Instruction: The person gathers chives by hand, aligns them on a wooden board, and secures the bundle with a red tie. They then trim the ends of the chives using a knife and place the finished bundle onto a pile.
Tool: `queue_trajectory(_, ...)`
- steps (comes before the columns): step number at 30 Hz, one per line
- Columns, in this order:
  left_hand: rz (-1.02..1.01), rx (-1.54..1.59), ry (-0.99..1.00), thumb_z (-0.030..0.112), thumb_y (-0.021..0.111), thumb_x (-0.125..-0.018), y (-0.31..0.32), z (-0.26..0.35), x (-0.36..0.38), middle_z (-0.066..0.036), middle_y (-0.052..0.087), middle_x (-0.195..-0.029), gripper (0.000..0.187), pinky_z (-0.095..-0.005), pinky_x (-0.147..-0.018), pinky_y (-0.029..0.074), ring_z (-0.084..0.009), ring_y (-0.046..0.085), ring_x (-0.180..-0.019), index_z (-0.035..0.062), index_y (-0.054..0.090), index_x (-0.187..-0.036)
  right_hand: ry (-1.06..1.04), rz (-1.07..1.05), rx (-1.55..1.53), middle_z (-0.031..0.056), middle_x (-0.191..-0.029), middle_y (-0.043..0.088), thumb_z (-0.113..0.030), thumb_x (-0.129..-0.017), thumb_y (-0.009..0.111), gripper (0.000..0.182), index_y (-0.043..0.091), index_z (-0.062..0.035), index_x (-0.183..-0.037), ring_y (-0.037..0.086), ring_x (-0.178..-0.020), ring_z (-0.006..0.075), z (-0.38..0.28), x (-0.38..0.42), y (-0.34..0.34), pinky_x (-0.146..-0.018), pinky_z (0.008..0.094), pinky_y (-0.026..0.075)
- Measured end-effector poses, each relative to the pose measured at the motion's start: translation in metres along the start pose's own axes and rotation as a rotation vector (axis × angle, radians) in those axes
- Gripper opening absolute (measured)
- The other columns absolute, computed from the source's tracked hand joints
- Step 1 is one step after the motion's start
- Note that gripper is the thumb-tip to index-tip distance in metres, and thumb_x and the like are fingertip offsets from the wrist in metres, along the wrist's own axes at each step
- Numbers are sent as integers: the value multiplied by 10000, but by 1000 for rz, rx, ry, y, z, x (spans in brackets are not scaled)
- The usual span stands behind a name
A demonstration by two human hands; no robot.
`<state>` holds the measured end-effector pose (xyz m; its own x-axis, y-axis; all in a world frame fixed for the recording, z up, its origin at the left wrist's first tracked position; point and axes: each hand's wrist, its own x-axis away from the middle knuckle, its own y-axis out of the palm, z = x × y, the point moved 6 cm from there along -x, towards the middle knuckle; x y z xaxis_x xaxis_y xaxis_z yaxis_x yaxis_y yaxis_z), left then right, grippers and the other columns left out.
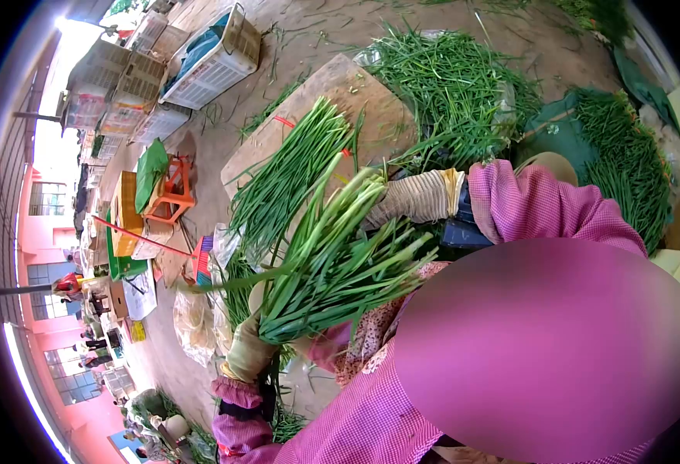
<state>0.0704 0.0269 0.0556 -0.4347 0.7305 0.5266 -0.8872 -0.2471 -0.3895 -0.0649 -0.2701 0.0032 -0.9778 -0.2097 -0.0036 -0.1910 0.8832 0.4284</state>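
Both my hands are in tan work gloves with pink checked sleeves. My left hand [247, 352] grips a thick bundle of green chives [332, 263] near its leafy end. My right hand [413, 197] closes around the pale stem end of the same bundle. The bundle hangs in the air close to my body, slanted between the two hands. A second bunch of chives [290, 174] lies under it on a wooden board [371, 100].
A loose heap of chives [452, 73] lies beyond the board and another heap [626, 170] at the far right. White plastic crates [208, 62] stand on the dirt floor. An orange stool [171, 189] and bags sit near the board. A blurred pink shape fills the lower right.
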Motion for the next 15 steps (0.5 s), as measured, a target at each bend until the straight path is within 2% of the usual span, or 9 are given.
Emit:
queue_trajectory(1, 10, 32, 0, 20, 711, -847, 1, 3, 0, -43, 668, -1123, 460, -263, -866, 500, -114, 604, -1000, 17, 551, -1278, -150, 37, 133, 21, -1104, 675, -203, -911, 666, 359, 622, -92, -1250, 598, -990, 127, -6, 0, -2, -904, 320, 488)
queue_trajectory(2, 7, 32, 2, 20, 711, -847, 1, 0, -1, -43, 668, -1123, 460, -263, -866, 500, -114, 604, -1000, 17, 551, -1278, -13, 92, 243, 36, -1098, 676, -185, -899, 669, 336, 642, -77, -1215, 598, -989, 132, -2, 1, -5, -896, 310, 486)
queue_trajectory(5, 10, -25, 37, 35, 718, -843, 0, -6, -3, -36, 672, -1109, 446, -263, -859, 499, -108, 603, -980, 16, 562, -1260, -20, 83, 543, 39, -1050, 691, -166, -874, 668, 317, 659, -81, -1179, 613, -963, 159, 20, -13, -21, -864, 311, 496)
queue_trajectory(6, 1, 7, -18, 47, 724, -840, 0, -10, -3, -36, 673, -1105, 446, -266, -855, 502, -111, 607, -975, 17, 565, -1255, -406, 61, 893, 50, -977, 706, -158, -849, 661, 276, 679, -59, -1107, 648, -865, 160, 4, 9, -16, -759, 305, 532)
queue_trajectory(7, -9, 39, -73, 59, 731, -836, 1, -14, -3, -37, 675, -1102, 447, -269, -852, 504, -114, 611, -971, 18, 567, -1251, -406, 60, 893, 50, -977, 706, -158, -849, 661, 276, 679, -59, -1107, 648, -865, 160, -3, 9, -14, -759, 305, 532)
queue_trajectory(9, -21, 43, -77, 67, 739, -830, 0, -17, -1, -38, 678, -1094, 447, -275, -847, 508, -119, 617, -964, 19, 573, -1242, 317, 231, -190, 77, -926, 712, -158, -848, 649, 226, 683, -37, -1036, 665, -781, 147, 26, 6, -29, -674, 304, 552)
queue_trajectory(10, -33, 45, -79, 76, 746, -823, 0, -18, -1, -40, 680, -1086, 447, -280, -842, 512, -125, 623, -958, 20, 580, -1234, 338, 322, -401, 88, -913, 708, -150, -861, 631, 200, 680, -25, -1009, 674, -759, 143, -5, 23, -14, -652, 302, 564)
queue_trajectory(13, -55, 64, -128, 96, 762, -812, -4, -22, 3, -48, 683, -1081, 432, -291, -837, 518, -131, 630, -960, 20, 599, -1205, 27, 407, -417, 44, -808, 679, -186, -899, 611, 144, 662, -52, -896, 679, -768, 197, -41, 50, -40, -707, 319, 572)
queue_trajectory(15, -56, 94, -118, 78, 752, -815, -4, -39, 3, -7, 679, -999, 379, -264, -756, 512, -101, 613, -862, 28, 614, -1165, -196, 279, -424, 69, -850, 679, -221, -912, 606, 195, 652, -38, -963, 653, -790, 203, -62, 76, -93, -764, 388, 548)
